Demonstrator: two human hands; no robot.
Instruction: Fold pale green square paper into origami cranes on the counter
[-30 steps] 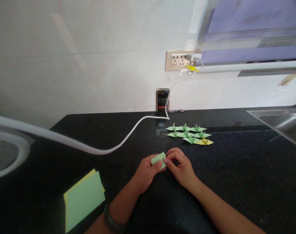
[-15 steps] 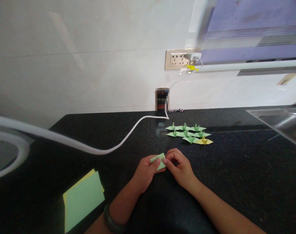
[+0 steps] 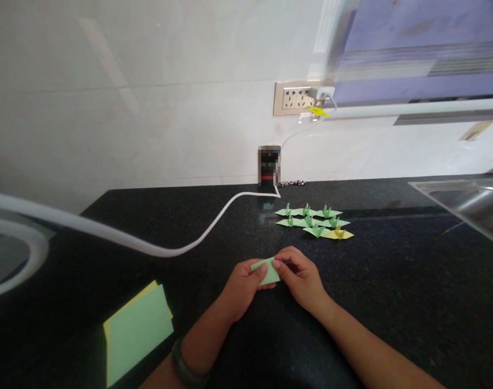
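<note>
A small folded piece of light green paper (image 3: pixel 271 274) is held between both hands above the dark counter. My left hand (image 3: pixel 245 282) is closed on it, the thumb lying on top and the fingers underneath. My right hand (image 3: pixel 302 275) pinches its upper right edge between thumb and fingers. Beyond the hands stand several green paper cranes (image 3: pixel 307 221) in rows, and one yellow paper crane (image 3: pixel 340 233) at their right front. A stack of green and yellow paper sheets (image 3: pixel 139 335) lies to the left of my left forearm.
A thick white cable (image 3: pixel 165 252) crosses the left side of the black counter (image 3: pixel 392 281). Against the wall stands a blurred phone-like device (image 3: pixel 269 166), with a beaded string (image 3: pixel 295 183) beside it. The wall socket (image 3: pixel 290 99) holds a white plug. A metal sink (image 3: pixel 469 208) is at the right.
My right thumb and fingers have shifted slightly along the paper's upper right edge, and more of the paper's right part shows. My left hand keeps its hold.
</note>
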